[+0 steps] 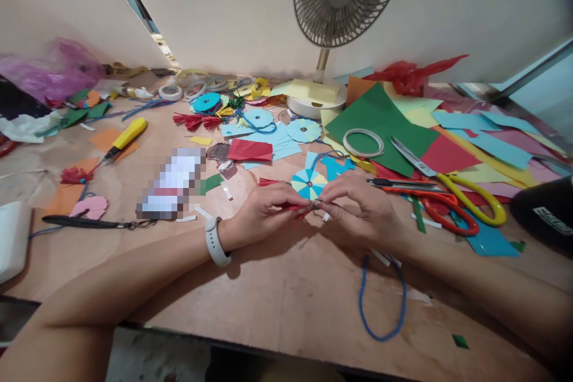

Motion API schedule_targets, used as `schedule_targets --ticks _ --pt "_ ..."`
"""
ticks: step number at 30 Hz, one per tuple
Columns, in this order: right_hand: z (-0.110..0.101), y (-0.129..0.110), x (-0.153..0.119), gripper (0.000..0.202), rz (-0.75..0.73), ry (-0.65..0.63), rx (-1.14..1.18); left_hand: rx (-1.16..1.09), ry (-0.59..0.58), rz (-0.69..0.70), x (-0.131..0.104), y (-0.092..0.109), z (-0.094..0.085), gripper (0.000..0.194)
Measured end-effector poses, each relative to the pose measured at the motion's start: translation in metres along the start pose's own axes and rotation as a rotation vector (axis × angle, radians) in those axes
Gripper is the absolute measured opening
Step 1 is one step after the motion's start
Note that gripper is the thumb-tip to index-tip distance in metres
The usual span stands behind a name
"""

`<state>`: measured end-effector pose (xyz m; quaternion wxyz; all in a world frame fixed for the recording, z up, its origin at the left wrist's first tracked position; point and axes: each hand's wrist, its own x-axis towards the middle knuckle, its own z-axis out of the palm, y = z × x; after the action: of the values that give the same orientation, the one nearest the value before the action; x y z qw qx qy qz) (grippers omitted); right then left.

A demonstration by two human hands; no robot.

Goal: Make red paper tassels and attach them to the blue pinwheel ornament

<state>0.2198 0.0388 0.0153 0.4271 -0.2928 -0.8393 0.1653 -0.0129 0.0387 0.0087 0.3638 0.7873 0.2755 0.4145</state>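
My left hand (264, 212), a pale watch band on its wrist, pinches a piece of red paper (301, 210) that shows between its fingers. Close against it, my right hand (362, 209) has thumb and finger pressed together at the same spot; the small thing in that pinch is too small to name. Just beyond the fingertips lies a pleated blue-and-yellow paper disc (308, 182). A loop of blue cord (382, 337) rests on the table below my right wrist.
A fan (320, 62) stands at the back. Scissors (474, 197) and a cutter (407, 186) lie right, near coloured paper sheets (376, 119) and a tape roll (363, 142). Left are a yellow cutter (128, 136), a phone (172, 182) and a red tassel (76, 175).
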Motion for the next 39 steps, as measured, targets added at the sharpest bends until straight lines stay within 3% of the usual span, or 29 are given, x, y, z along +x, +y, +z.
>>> schedule_targets --ticks 6,12,25,29,32,36,39 --pt "0.0 -0.003 0.0 0.004 0.129 -0.005 0.105 0.048 0.04 0.04 -0.003 0.001 0.001 0.009" --pt "-0.002 -0.007 0.001 0.007 0.305 -0.042 0.231 0.033 0.056 0.174 -0.004 -0.002 0.004 0.011" --pt "-0.006 -0.01 0.013 0.014 0.756 -0.301 0.641 0.197 -0.194 0.357 -0.005 0.009 -0.011 0.024" --pt "-0.003 -0.004 0.012 0.008 0.793 -0.354 0.664 0.22 -0.264 0.301 -0.005 0.009 -0.014 0.024" --pt "0.002 0.0 0.011 0.008 0.754 -0.36 0.542 0.157 -0.264 0.275 -0.006 0.01 -0.014 0.026" --pt "0.003 0.001 0.012 0.015 0.789 -0.269 0.415 0.049 -0.127 0.256 -0.005 0.011 -0.005 0.024" --pt "-0.003 -0.005 0.015 0.017 0.674 0.011 0.439 -0.166 0.163 -0.052 -0.001 0.01 0.005 0.007"
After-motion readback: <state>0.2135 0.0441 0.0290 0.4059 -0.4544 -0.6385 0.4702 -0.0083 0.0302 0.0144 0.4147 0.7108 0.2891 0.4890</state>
